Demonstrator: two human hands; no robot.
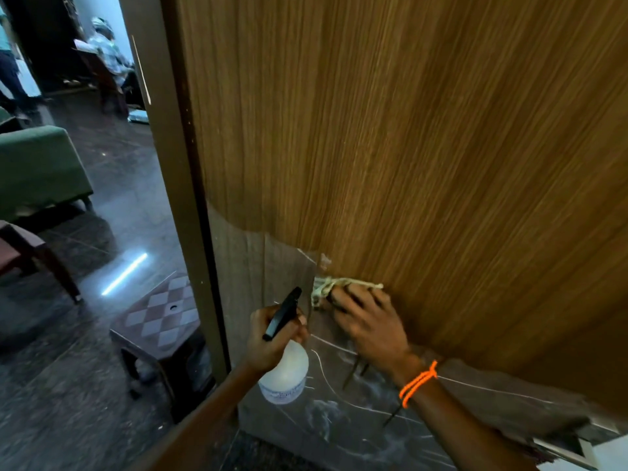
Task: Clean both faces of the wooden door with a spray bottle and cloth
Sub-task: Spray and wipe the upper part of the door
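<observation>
The wooden door (407,137) fills the upper right, its brown grained laminate torn away near the bottom, where a grey scratched layer shows. My right hand (367,321), with an orange band at the wrist, presses a pale cloth (326,288) against the door low down, at the edge of the laminate. My left hand (268,341) grips a white spray bottle (285,375) by its neck. The bottle's black trigger head (283,312) points up toward the door, just left of the cloth.
The door's edge (180,185) runs down the middle left. Beyond it are a low checkered stool (163,317) close to the door, a green sofa (37,164), a dark chair (30,253) and a seated person (108,52) far back. The floor is dark and glossy.
</observation>
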